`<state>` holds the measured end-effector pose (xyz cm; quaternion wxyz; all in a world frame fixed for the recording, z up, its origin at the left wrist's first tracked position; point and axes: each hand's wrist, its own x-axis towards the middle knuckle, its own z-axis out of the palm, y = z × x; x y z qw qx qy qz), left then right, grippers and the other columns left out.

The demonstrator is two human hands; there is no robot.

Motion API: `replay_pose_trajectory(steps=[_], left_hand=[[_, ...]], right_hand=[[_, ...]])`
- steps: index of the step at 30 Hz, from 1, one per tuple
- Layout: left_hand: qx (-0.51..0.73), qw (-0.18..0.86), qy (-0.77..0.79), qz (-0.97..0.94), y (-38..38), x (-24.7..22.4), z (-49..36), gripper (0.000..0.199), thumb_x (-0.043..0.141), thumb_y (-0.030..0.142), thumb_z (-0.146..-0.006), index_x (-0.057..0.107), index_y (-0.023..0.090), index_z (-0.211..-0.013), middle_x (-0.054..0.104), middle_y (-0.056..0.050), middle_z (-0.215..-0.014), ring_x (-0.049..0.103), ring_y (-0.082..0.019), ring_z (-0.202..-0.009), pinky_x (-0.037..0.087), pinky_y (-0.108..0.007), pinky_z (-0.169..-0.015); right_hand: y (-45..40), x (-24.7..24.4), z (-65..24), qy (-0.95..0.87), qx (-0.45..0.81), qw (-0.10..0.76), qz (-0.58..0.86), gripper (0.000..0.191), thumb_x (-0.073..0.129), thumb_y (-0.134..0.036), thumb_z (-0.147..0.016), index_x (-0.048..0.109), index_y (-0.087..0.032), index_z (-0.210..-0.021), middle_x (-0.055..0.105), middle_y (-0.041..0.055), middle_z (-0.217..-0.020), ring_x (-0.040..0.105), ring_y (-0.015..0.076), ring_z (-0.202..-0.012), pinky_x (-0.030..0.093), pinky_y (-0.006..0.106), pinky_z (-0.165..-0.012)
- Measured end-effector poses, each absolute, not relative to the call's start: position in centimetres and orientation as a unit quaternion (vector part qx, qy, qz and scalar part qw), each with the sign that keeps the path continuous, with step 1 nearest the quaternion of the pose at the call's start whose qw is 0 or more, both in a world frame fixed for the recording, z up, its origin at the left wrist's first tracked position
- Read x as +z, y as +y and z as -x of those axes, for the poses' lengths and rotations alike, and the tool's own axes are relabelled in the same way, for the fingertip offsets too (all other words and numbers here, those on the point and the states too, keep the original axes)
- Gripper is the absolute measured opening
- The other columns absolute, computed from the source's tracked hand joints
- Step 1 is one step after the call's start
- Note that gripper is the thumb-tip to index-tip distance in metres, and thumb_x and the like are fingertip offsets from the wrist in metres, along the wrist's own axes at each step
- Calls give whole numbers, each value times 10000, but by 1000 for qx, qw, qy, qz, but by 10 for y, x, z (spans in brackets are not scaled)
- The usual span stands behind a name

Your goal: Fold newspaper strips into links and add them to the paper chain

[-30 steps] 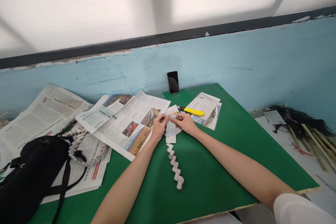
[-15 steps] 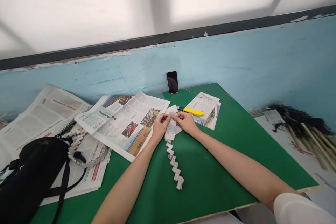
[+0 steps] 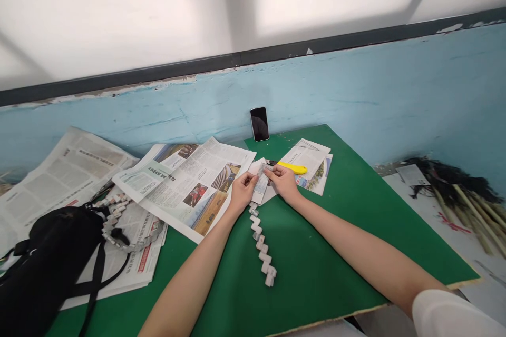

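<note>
Between my two hands is a piece of newspaper point(image 3: 260, 187), folded lengthwise and now short. My left hand point(image 3: 241, 193) pinches its left edge with thumb and fingers. The upper right of the paper is pinched by my right hand point(image 3: 285, 183). Just below it, a zigzag chain of folded paper links point(image 3: 261, 243) runs down the green table point(image 3: 316, 263) toward me. A yellow utility knife point(image 3: 295, 168) lies beside my right fingers, its blade end partly behind them. Small cut newspaper sheets point(image 3: 310, 155) lie under and past the knife.
Large newspaper sheets point(image 3: 193, 184) spread over the left side. A black bag point(image 3: 59, 258) with straps lies there near another folded-paper chain point(image 3: 152, 234). A phone point(image 3: 260, 124) leans upright on the blue wall point(image 3: 356, 89). Sticks point(image 3: 474, 210) lie beyond the table's right edge.
The paper in my hands has become shorter, its upper part folded down. My right hand has shifted slightly right and down; more of the chain's top end shows.
</note>
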<state>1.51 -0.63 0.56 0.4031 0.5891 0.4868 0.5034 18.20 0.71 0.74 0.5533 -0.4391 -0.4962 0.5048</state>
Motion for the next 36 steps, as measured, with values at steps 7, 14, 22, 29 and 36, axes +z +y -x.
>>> replay_pose_trajectory(steps=[7,14,22,29,36], left_hand=[[497,439,481,-574,-4,6,-16,351,706,512,-825,718,161,-848,676,-18,-726,558,-146,-640,409,-242,-590],[487,429,490,-582,-3,0,-12,370,692,492,-855,739,154,-998,692,-31,-763,579,-144,-639,427,-242,-582],[548,471,468,-509,-3,2,-12,579,731,499,-826,563,178,-1278,647,10,-723,544,-110,-557,406,-216,-536],[551,463,447,-532,-2,-4,-11,462,696,485,-865,599,179,-1197,654,1,-731,536,-110,-562,402,-219,-543],[636,416,457,-462,1,-4,-8,374,694,460,-876,555,199,-1104,635,1,-768,615,-144,-701,467,-236,-652]], right_hand=[[11,2,-185,-466,483,590,448,468,767,-635,-729,594,-201,-699,640,10,-630,581,172,-568,447,289,-546],[18,-7,-188,-399,466,631,474,468,759,-638,-737,572,-210,-716,646,1,-625,554,166,-553,419,275,-525],[18,-10,-187,-373,485,652,448,390,806,-545,-742,625,-200,-740,656,2,-621,554,160,-556,411,263,-522],[18,-9,-186,-370,492,651,444,393,799,-545,-743,601,-206,-721,652,-2,-621,549,160,-549,415,269,-525],[14,-3,-186,-406,507,634,419,337,800,-509,-752,647,-209,-768,616,-16,-603,531,158,-544,396,270,-537]])
